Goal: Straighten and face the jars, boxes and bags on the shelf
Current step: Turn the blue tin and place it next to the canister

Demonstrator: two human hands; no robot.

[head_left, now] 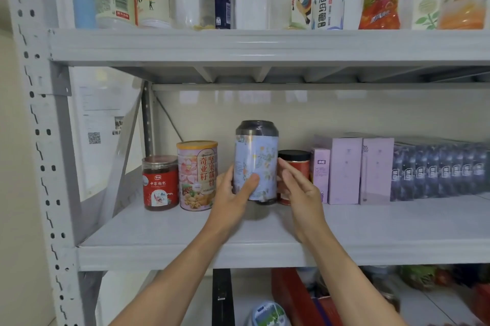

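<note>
While the left hand (233, 194) wraps its fingers and thumb around the lower half of a tall cylindrical tin with a pale blue floral label and dark cap (256, 161), the tin sits just above the grey metal shelf board (159, 233), its base casting a shadow on the board below it. The right hand (299, 193) is at the tin's 3 o'clock, fingers nearly straight and loose, the fingertips (282, 165) at or just beside the tin's wall; whether they touch it I cannot tell, and it grasps nothing.

At the tin's 9 o'clock stands a pink cylindrical canister with a lotus print and a yellow lid (197, 176), upright, just beside the left hand. Further toward 9 o'clock is a clear round jar with a red label and a red-tinted lid (160, 182), upright and close to the canister. At the tin's 3 o'clock, behind the right hand, stands a short red jar with a black lid (295, 164). Beyond it come a small lilac carton (320, 172), two taller lilac cartons (360, 170) side by side, then a row of dark blue-purple packets (440, 170) packed together. At 12 o'clock, the upper shelf (265, 44) carries a row of bottles (328, 5).
</note>
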